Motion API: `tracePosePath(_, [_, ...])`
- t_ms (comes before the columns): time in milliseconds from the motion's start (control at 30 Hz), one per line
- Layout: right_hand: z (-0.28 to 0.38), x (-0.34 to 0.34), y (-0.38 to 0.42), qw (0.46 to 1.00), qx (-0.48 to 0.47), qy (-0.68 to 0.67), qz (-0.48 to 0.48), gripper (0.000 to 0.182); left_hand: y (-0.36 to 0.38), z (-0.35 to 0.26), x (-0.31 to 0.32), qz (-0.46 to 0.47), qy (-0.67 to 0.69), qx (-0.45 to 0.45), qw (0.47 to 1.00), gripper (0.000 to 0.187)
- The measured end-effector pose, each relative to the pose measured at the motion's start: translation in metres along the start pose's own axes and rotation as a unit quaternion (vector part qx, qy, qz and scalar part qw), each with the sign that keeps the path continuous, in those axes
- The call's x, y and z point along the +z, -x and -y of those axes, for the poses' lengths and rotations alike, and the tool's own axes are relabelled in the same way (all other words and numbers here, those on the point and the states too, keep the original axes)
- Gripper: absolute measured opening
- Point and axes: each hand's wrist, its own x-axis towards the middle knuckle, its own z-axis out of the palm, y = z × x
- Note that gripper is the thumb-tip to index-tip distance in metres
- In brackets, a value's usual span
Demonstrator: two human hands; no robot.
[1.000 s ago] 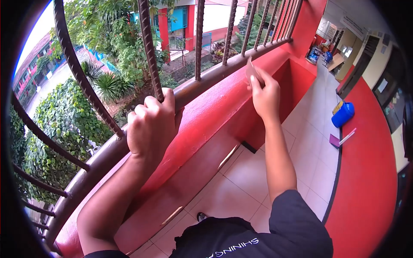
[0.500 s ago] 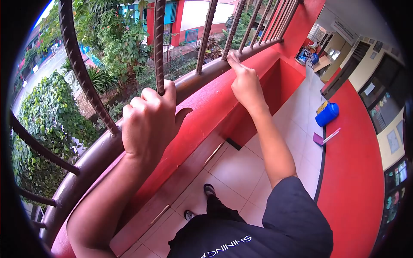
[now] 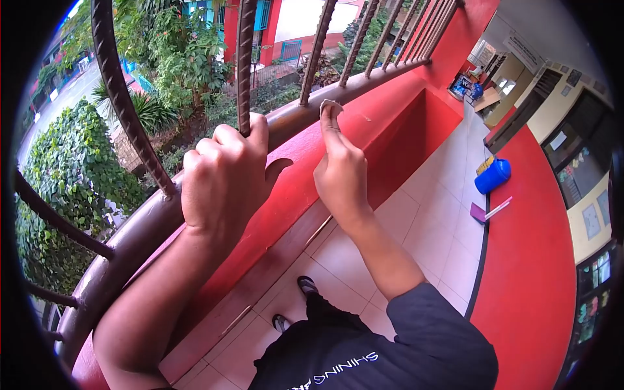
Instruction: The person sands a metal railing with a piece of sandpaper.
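My left hand (image 3: 224,179) is clenched around a ribbed brown railing bar (image 3: 246,58) just above the brown rail (image 3: 136,237). My right hand (image 3: 339,170) pinches a small pale folded piece, perhaps sandpaper (image 3: 329,104), and presses it against the brown rail where it meets the red wall top (image 3: 383,107), near the base of the neighbouring bar (image 3: 316,55). Both forearms reach forward over the red parapet.
Several more ribbed bars (image 3: 120,97) run along the balcony. Behind me is a tiled corridor floor (image 3: 429,227) with a blue bucket (image 3: 492,175) and a dustpan (image 3: 487,211) by the red wall (image 3: 539,260). Trees and buildings lie beyond the railing.
My right hand has come back along the rail toward me, from farther right to next to the left hand, still holding the small piece. The left hand has kept its grip.
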Motion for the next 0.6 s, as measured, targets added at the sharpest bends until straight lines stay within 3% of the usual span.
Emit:
tracePosePath(133, [-0.046,0.000,-0.036,1.000,-0.030,-0.004,-0.010,0.071,0.001,0.002,0.005,-0.017,0.018,0.002,1.000,0.070])
tracePosePath(200, [0.007,-0.002,-0.015,1.000,0.016,0.016,0.015,0.071,-0.002,0.001,0.002,-0.014,0.018,-0.001,1.000,0.069])
tracePosePath(267, [0.012,0.001,-0.008,0.999,-0.040,0.009,-0.014,0.071,-0.001,0.000,0.000,0.002,0.004,-0.002,1.000,0.067])
tracePosePath(333, [-0.011,0.000,-0.023,0.999,0.042,-0.015,-0.031,0.070,0.001,0.001,0.004,-0.008,0.006,0.000,1.000,0.065])
tracePosePath(367, [-0.011,-0.003,-0.034,0.972,0.228,-0.042,0.043,0.069,0.002,0.001,0.005,-0.025,0.006,0.001,1.000,0.063])
tracePosePath(400, [0.001,-0.007,-0.030,0.972,0.227,-0.041,0.041,0.069,0.002,0.000,0.005,-0.028,0.006,0.000,1.000,0.063])
tracePosePath(467, [0.038,-0.004,-0.007,0.989,0.138,-0.051,0.012,0.060,0.000,0.000,0.007,-0.028,-0.026,-0.005,0.999,0.057])
tracePosePath(500, [0.049,0.000,0.003,0.994,0.058,-0.082,-0.046,0.055,-0.001,0.001,0.010,-0.027,-0.027,-0.007,0.999,0.057])
tracePosePath(600, [0.037,-0.009,-0.003,0.981,0.141,-0.131,0.030,0.052,0.001,0.000,0.016,-0.026,-0.086,0.002,0.996,0.050])
